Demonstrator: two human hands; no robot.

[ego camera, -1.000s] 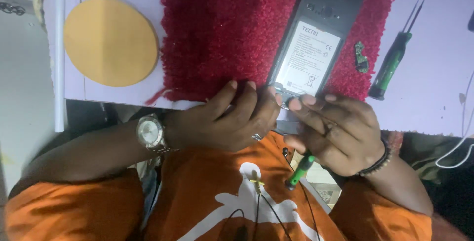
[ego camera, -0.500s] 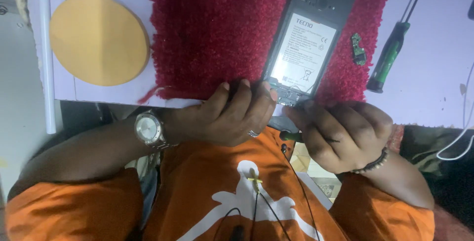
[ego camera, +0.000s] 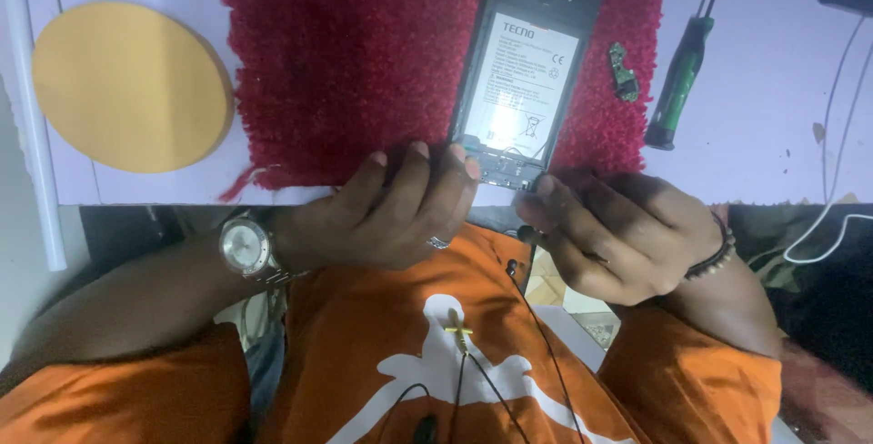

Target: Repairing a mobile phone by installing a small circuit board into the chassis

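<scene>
Our left hand [ego camera: 391, 212] pins the near end of the opened phone [ego camera: 527, 71] on the red mat [ego camera: 364, 62]; our right hand [ego camera: 618, 235] pinches a thin tool there. Light, rigid, fragile inside, we judge: best held by its edges.

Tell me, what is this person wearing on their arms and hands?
The left hand has a silver wristwatch with a pale round face, plus a ring. The right hand has a dark beaded bracelet at the wrist. Both arms come out of short orange sleeves.
</scene>
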